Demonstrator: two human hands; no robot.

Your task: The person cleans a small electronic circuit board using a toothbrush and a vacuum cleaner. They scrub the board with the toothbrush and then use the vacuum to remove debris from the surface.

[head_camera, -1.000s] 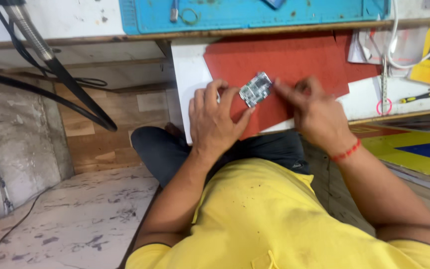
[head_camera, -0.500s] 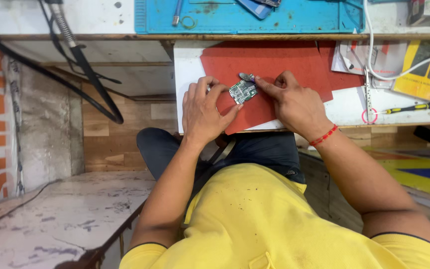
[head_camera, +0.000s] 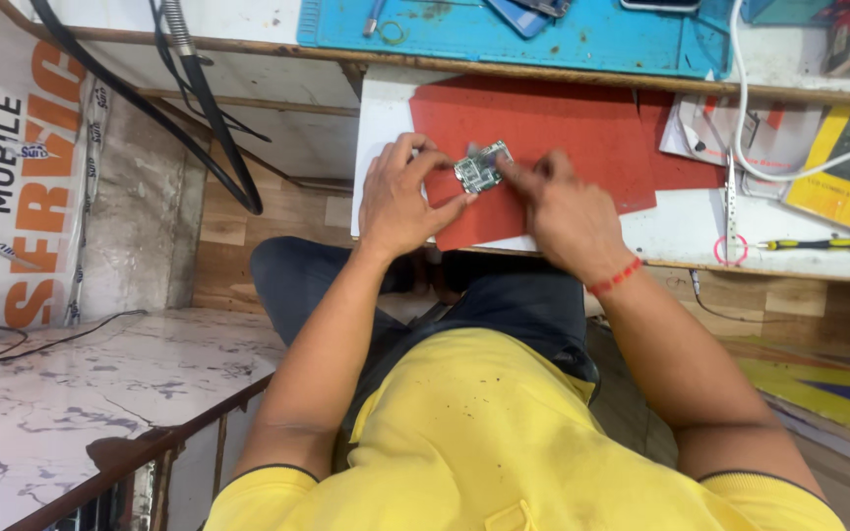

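moved: since 1 s ago your view swung right and tipped up; hands & board stayed on the red mat, board shifted only a little.
left hand (head_camera: 407,202): fingers curled, thumb + fingertips pinching the board's left edge, holding it steady.
right hand (head_camera: 561,211): closed loosely, index finger stretched to the board's right edge at abt 10 o'clock from your knuckles; can't tell if a small tool is under the fingertip.
circuit board (head_camera: 480,167): small, green/silver, tilted, lying on the red mat (head_camera: 582,128) btwn both hands, touching both.
progress: looks mid-job, IMO. Board is out and bare on the mat, you're working its surface; nothing near it shows as refitted.
nearby: yellow-handled screwdriver (head_camera: 819,243) at 3 o'clock, well apart, untouched; blue mat (head_camera: 504,34) at 12 o'clock w/ bits on it; white cable (head_camera: 740,108) at 2 o'clock.
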